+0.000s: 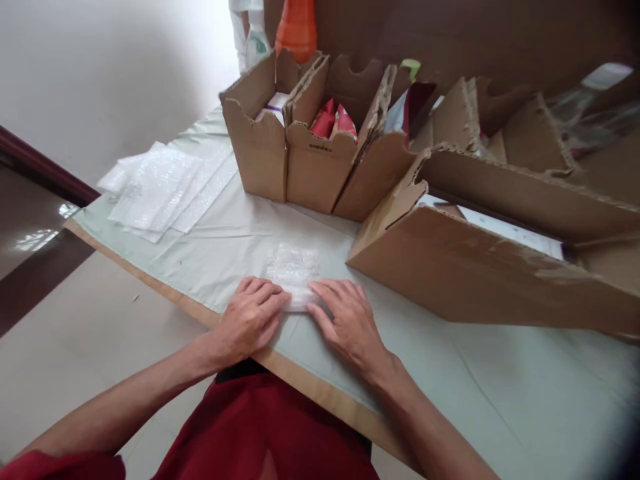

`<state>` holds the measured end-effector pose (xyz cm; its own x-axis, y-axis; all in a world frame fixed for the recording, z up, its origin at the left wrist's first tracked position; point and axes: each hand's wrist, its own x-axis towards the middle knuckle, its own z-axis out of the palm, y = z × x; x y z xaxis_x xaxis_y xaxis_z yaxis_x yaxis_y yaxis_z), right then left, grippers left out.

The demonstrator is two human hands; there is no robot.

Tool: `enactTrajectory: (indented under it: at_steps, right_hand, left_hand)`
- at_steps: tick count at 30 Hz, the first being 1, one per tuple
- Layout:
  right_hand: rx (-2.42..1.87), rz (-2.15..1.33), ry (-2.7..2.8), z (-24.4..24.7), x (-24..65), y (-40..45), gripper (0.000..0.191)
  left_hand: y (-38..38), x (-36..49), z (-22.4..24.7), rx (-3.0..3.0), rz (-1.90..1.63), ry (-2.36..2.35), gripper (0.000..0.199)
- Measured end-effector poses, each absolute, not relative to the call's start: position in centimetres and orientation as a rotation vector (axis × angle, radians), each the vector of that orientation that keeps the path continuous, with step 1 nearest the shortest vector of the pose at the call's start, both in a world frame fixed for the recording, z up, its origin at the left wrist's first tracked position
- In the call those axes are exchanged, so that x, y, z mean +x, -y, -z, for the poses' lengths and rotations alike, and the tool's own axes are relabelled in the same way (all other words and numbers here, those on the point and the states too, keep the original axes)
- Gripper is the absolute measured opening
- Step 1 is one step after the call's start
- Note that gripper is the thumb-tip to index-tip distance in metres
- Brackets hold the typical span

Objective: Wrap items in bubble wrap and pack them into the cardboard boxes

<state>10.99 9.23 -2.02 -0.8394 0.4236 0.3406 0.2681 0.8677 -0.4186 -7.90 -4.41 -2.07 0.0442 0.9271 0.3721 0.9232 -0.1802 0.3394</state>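
A small piece of bubble wrap [293, 267] lies on the pale green tablecloth in front of me, its near edge folded or rolled into a thick band. My left hand [254, 313] grips the left end of that band with curled fingers. At the right end, my right hand [345, 320] holds it between the thumb on the near side and the fingers on top. The far part of the wrap lies flat on the cloth. Whether anything is inside the rolled part I cannot tell.
Several bubble wrap sheets [155, 187] lie in a loose stack at the left. Along the back stand cardboard bins [320, 167] with packets inside. A long cardboard box [480, 267] is close on the right. An orange bottle [297, 30] stands behind. The table edge [320, 387] runs just before my body.
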Motion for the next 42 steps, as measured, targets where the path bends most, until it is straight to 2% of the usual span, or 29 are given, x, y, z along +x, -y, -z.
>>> enactTrajectory:
  at_steps: [3,7,10,14,17,21,23,24,28,30,31,33,36,37,42]
  right_hand:
    - [-0.442,-0.258,2.643,1.8,11.0,-8.7,0.030]
    - [-0.467,-0.177,2.693,2.3,9.9,-9.3,0.019]
    - [-0.576,-0.422,2.627,2.9,9.2,-10.1,0.020]
    - [-0.685,-0.812,2.470,2.3,9.6,-9.6,0.022]
    - [-0.660,-0.940,2.493,0.5,10.4,-8.2,0.022]
    - [-0.632,-1.025,2.556,-1.1,11.1,-6.7,0.023]
    - [-0.686,-1.034,2.468,-0.9,11.3,-6.4,0.015]
    - [-0.731,-1.050,2.392,-0.6,11.5,-6.4,0.018]
    - [-0.861,-1.408,2.088,0.3,11.9,-6.3,0.067]
    - [-0.842,-1.714,1.969,0.2,12.1,-6.0,0.074]
    - [-0.820,-1.845,1.916,0.0,12.2,-5.8,0.072]
    - [-0.817,-1.970,1.840,-0.5,12.5,-5.6,0.055]
    - [-0.920,-1.847,1.807,-1.1,13.2,-5.6,0.024]
    - [-0.944,-1.807,1.809,-1.2,13.6,-5.5,0.021]
    - [-0.896,-1.664,2.003,-2.6,16.3,-4.9,0.029]
  left_hand:
    - [3.4,-8.6,2.5,2.226,-0.849,-2.013,0.026]
    - [3.8,-8.7,2.3,2.030,-1.095,-2.149,0.025]
    - [6.2,-7.4,1.6,1.425,-1.427,-2.175,0.025]
    - [8.1,-4.9,0.7,0.507,-1.474,-1.534,0.037]
    - [7.0,-3.7,0.3,0.345,-1.544,-1.225,0.051]
    - [5.2,-3.2,0.6,0.358,-1.603,-1.131,0.050]
    - [4.9,-3.1,1.0,0.263,-1.661,-1.122,0.049]
    - [4.8,-3.0,1.1,0.212,-1.697,-1.118,0.047]
    - [4.8,-2.7,1.0,0.112,-1.727,-1.125,0.040]
    - [4.9,-2.3,0.6,0.133,-1.669,-1.143,0.040]
    - [5.0,-2.1,0.4,0.154,-1.636,-1.158,0.040]
    - [5.3,-1.8,0.4,0.186,-1.601,-1.216,0.041]
    - [5.6,-1.9,1.2,0.160,-1.620,-1.336,0.044]
    - [5.6,-2.0,1.5,0.149,-1.619,-1.363,0.046]
    - [5.2,-1.3,2.0,0.180,-1.522,-1.403,0.051]
